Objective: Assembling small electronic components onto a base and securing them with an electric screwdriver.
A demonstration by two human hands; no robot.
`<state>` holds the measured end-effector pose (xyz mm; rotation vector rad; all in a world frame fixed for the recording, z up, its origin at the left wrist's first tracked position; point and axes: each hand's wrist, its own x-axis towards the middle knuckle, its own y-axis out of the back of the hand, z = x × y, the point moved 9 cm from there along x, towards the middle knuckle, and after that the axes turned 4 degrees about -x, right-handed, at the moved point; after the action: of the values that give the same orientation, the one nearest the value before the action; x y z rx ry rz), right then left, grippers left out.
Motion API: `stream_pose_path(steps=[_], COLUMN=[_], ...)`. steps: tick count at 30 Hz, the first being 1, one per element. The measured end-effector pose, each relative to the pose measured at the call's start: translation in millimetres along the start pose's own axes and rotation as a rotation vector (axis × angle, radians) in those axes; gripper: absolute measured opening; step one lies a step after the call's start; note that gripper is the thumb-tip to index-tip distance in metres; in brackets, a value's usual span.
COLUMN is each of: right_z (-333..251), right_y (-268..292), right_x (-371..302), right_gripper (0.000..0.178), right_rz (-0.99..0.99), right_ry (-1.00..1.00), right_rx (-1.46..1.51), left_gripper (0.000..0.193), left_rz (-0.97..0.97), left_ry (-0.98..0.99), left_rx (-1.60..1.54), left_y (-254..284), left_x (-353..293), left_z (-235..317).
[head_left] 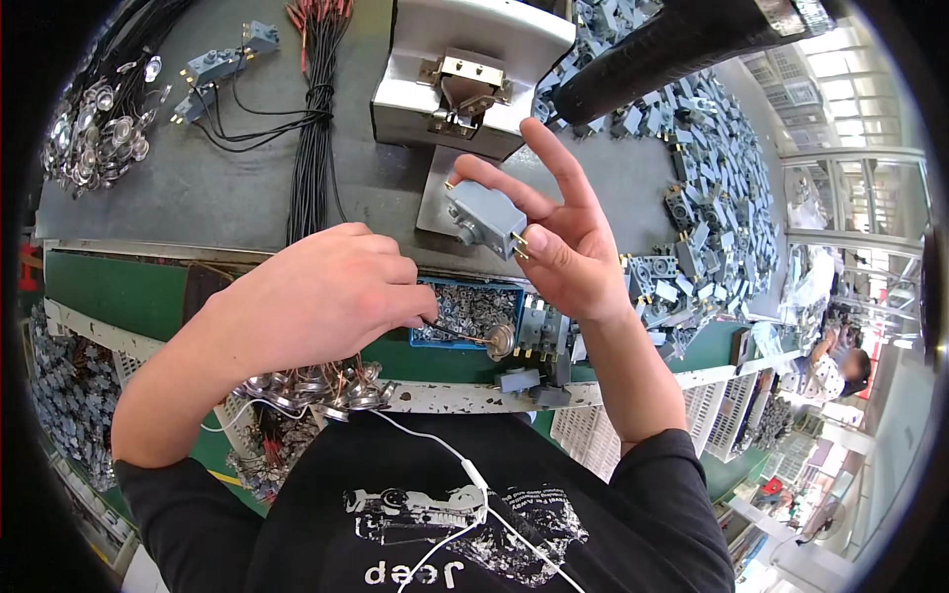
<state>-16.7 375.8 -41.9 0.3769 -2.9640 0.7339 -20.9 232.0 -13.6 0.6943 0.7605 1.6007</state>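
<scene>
Pinching disc-ended lead [476, 339], left hand [331, 282]; right hand [578, 242] is gripping grey switch housing [489, 211], perhaps risking a drop through slack grip.

Grn floor [739, 476], bright windows [858, 61] R.

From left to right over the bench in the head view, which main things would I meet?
Cluster of metal discs, wired grey housings, bundle of red-tipped black wires, grey housing in the right hand, heap of loose grey housings.
</scene>
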Motion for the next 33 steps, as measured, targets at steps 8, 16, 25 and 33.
stream_pose_path(steps=[8,16,25,33], right_z=[-8,-24,-33,-27], right_y=[-9,-24,-31,-24], right_x=[3,-5,-8,-1], right_gripper=[0.081,0.06,0.04,0.033], right_rz=[0.024,0.003,0.129,0.155], right_ry=[-0.094,0.154,0.377,0.169], right_rx=[-0.254,-0.721,-0.932,-0.802], left_gripper=[0.034,0.049,0.038,0.034], left_rz=[0.551,0.587,0.657,0.641], left_ry=[0.103,-0.038,0.017,-0.035], left_rx=[-0.212,-0.24,-0.342,-0.265], left_y=[51,49,51,51], left_x=[-2,2,1,4], left_z=[-10,-19,-23,-24])
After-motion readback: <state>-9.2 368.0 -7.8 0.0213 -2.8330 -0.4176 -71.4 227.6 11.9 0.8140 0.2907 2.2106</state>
